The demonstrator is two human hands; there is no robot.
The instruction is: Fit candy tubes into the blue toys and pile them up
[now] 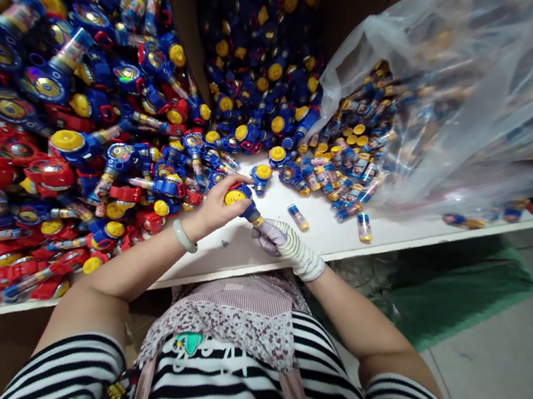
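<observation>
Over the white tabletop, my bare left hand [221,205] is closed round the body of a blue plastic toy [242,198] with a round yellow dome. A pale bangle [184,236] circles that wrist. My right hand [280,241], in a striped white glove, grips the short tube [258,221] at the toy's lower end. Its fingers hide most of this tube, so I cannot tell whether it is fully joined to the body. Just beyond the held toy lies another blue toy body [261,176]. A small printed tube [298,217] rests to the right of the glove.
Finished-looking blue and red toys [62,157] are heaped at left. More blue bodies [267,78] fill a dark box behind. At right, small printed tubes [342,167] spill from a clear plastic bag [465,46]. One tube [364,227] stands near the table's front edge [405,244].
</observation>
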